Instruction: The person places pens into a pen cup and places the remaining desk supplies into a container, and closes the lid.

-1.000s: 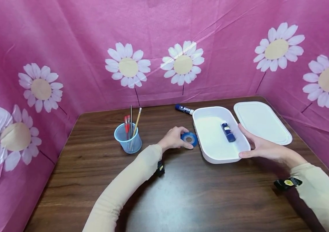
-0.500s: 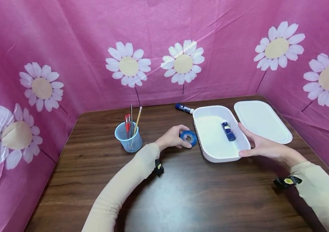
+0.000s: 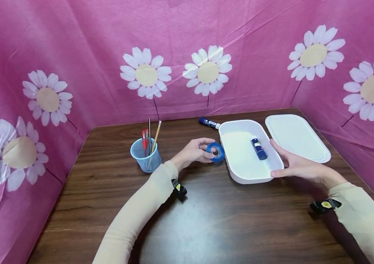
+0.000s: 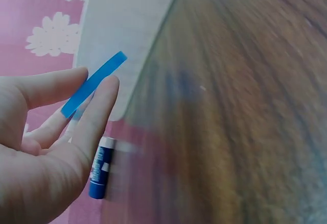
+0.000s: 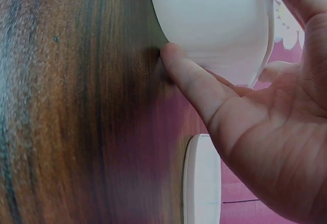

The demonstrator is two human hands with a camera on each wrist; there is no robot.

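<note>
My left hand point(image 3: 191, 152) pinches a roll of blue tape point(image 3: 221, 156) between thumb and fingers, just left of a white plastic box point(image 3: 239, 165). Seen edge-on in the left wrist view, the tape roll point(image 4: 92, 87) tilts between the fingertips, above the tabletop. At the box's near right corner, my right hand point(image 3: 297, 168) grips the wall, thumb at the front and fingers along the right side. The right wrist view has the thumb on the box point(image 5: 219, 15); some fingers are partly hidden behind it. A dark blue glue stick point(image 3: 258, 149) lies inside the box.
Another glue stick point(image 3: 209, 123) with a white end lies by the box's far left corner. A white lid point(image 3: 299, 137) lies to the box's right. On the left stands a blue mesh cup point(image 3: 152, 163) holding red pens, a pencil and a dark stick. Flowered pink cloth point(image 3: 173, 29) hangs behind.
The left hand has lifted the tape roll slightly off the table and turned it, its fingers now reaching further round it. The right hand stays at the box's corner.
</note>
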